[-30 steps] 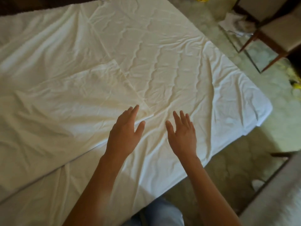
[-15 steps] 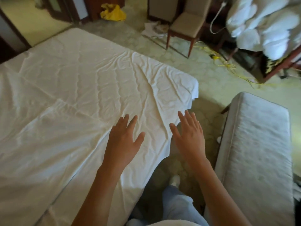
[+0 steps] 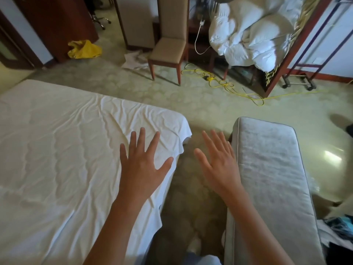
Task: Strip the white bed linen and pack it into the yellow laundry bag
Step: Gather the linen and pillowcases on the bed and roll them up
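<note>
Both hands spread and empty, left hand point(image 3: 142, 165) over the white sheet point(image 3: 63, 150), right hand point(image 3: 217, 165) beside it; best to gather the loose corner point(image 3: 183, 129) first

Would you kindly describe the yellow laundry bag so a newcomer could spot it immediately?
Look past the bed to the far floor, left of the tan chair. The yellow laundry bag lies crumpled beside the dark wooden cabinet; unlike the thin yellow cable, it is a bulky heap.

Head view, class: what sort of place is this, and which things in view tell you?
Probably a hotel bedroom being serviced: a bed under a white sheet, a heap of white duvets piled on furniture, and a yellow laundry bag on the carpet.
</note>
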